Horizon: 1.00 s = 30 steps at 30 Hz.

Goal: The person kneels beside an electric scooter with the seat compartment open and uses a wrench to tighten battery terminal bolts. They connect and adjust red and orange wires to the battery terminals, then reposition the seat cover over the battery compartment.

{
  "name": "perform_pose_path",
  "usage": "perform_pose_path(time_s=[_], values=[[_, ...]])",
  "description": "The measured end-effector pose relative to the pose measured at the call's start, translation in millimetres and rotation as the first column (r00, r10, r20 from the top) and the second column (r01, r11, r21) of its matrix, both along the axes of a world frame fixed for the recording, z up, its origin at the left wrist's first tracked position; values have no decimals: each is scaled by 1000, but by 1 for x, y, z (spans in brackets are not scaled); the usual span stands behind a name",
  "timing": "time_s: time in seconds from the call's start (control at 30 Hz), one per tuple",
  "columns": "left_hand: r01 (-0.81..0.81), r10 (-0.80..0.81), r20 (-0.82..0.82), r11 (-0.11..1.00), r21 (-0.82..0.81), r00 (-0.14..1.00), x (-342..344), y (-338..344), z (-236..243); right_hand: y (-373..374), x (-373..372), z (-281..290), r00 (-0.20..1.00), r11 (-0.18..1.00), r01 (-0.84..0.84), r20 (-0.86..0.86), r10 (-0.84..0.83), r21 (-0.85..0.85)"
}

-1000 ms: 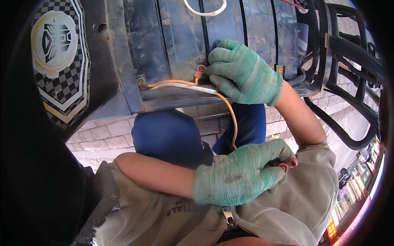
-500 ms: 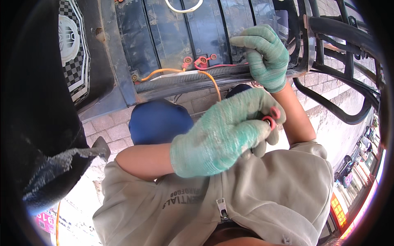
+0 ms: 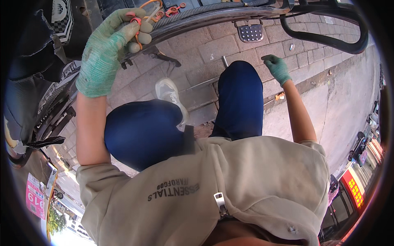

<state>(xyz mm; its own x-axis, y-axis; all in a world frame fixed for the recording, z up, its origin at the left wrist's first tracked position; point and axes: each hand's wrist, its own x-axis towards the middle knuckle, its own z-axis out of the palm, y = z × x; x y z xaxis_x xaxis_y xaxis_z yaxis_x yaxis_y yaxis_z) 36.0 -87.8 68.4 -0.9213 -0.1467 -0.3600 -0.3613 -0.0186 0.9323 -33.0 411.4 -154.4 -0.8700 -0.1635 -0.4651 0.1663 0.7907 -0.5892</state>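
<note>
My left hand (image 3: 107, 55), in a green knitted glove with grey fingertips, is raised beside the vehicle's frame. Its thumb and fingers pinch a red-capped cable terminal (image 3: 135, 20), and a bit of orange wire (image 3: 139, 42) shows below the fingers. Right of that hand, more red-capped terminals (image 3: 175, 10) lie along the edge of the dark battery compartment, above a grey corrugated conduit (image 3: 197, 14). My right hand (image 3: 278, 69), gloved the same way, hangs low over the paving to the right of my knee. Its fingers stretch out leftward, with nothing seen in them.
A black tubular bar (image 3: 324, 46) curves out at the upper right. Below the frame are a studded footrest (image 3: 250, 33) and a dark stand-like lever (image 3: 165, 57). My knees (image 3: 240, 96) and a white shoe (image 3: 167, 92) are over brick paving. Torn dark covering (image 3: 35, 61) hangs at left.
My left hand has moved left and up to the frame, keeping the red-capped terminal. My right hand has left the batteries and dropped down beside my knee. The view has shifted, showing more ground.
</note>
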Motion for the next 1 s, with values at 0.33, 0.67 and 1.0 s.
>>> perform_pose_path(time_s=[0.33, 0.67, 1.0], values=[[-87, 42, -117, 906, -414, 992, 18, 12, 2, -62, 61, -164, 898, 887, -390, 313, 308, 248], [60, -551, -85, 240, -969, 830, -27, 19, -37, -91, 48, -135, 967, 993, -111, 235, 101, 32], [238, -358, -52, 716, -656, 932, -53, 4, -49, -104, -10, 109, 865, 851, -499, -157, 477, -164]])
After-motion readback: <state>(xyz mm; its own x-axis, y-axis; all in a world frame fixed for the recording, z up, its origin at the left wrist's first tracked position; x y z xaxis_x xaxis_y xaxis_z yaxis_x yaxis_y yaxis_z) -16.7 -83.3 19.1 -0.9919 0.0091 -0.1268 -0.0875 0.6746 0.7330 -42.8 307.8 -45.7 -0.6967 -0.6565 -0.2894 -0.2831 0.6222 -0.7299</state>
